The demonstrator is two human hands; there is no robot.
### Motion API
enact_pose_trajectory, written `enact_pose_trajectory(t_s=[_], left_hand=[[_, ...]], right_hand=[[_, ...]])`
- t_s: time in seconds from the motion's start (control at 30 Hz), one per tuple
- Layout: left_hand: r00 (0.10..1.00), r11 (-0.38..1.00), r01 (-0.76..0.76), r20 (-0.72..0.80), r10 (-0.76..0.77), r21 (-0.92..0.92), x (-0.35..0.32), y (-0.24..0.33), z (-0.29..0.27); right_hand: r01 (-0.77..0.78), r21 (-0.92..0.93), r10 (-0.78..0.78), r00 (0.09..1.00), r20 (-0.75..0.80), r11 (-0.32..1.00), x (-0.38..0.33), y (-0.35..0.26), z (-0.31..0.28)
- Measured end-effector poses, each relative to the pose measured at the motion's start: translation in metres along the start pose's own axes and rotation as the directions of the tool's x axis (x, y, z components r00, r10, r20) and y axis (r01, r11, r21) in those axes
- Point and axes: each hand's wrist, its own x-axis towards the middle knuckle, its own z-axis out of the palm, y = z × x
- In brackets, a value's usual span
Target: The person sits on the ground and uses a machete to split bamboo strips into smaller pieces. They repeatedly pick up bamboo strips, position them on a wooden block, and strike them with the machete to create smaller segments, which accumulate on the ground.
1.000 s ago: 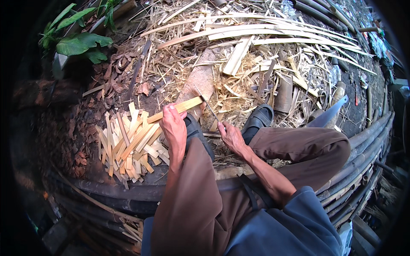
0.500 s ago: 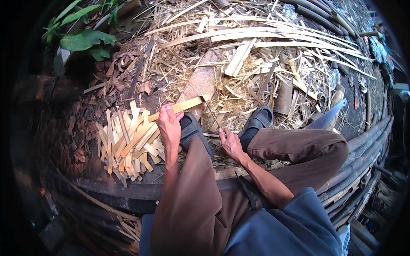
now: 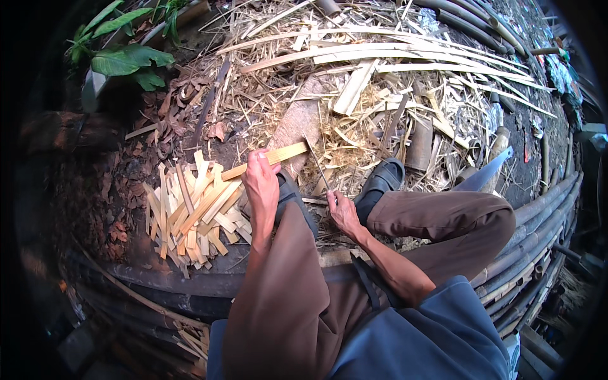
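A flat bamboo strip (image 3: 288, 153) is gripped in my left hand (image 3: 260, 180), out in front of my left sandal. Its far end meets the blade of a thin knife (image 3: 318, 166). My right hand (image 3: 344, 212) is closed round the knife's handle, which the fingers mostly hide. Under the strip's far end lies a pale, worn wooden block (image 3: 296, 130). To the left of my left hand is a heap of short cut bamboo strips (image 3: 193, 212).
Long split bamboo lengths (image 3: 392, 50) lie across the far ground among shavings. A hand saw (image 3: 486, 172) rests beyond my right knee. Bamboo poles (image 3: 538, 231) are stacked at the right. Leafy green plants (image 3: 130, 60) grow at the far left, near dry leaves.
My left hand has shifted a little to the right, carrying the strip with it. The knife blade has moved slightly right along with the strip's end.
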Motion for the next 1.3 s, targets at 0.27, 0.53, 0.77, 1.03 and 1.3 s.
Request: enact_pose_trajectory(t_s=[0.27,0.53,0.77,1.03,1.3], left_hand=[[0.864,0.976,-0.069,-0.501,-0.046,-0.209,-0.034,-0.102,-0.179],[0.951,0.982,-0.008,-0.303,0.067,0.19,-0.022,-0.166,-0.146],[0.982,0.789,0.173,-0.169,-0.088,0.59,0.052,-0.157,-0.052],[0.886,0.992,-0.06,-0.463,0.0,-0.114,0.049,-0.073,-0.015],[0.874,0.82,-0.466,-0.32,0.366,-0.332,0.049,-0.06,0.022]], right_hand=[[0.051,0.039,-0.049,0.998,-0.041,0.998,0.001,0.003,0.001],[-0.002,0.036,0.001,1.0,0.022,0.999,-0.004,-0.005,0.001],[0.056,0.061,-0.057,0.998,0.005,0.997,-0.005,-0.011,-0.001],[0.058,0.016,-0.058,0.998,0.009,0.998,0.0,0.001,-0.006],[0.108,0.185,-0.126,0.988,0.087,0.977,-0.014,-0.073,-0.045]])
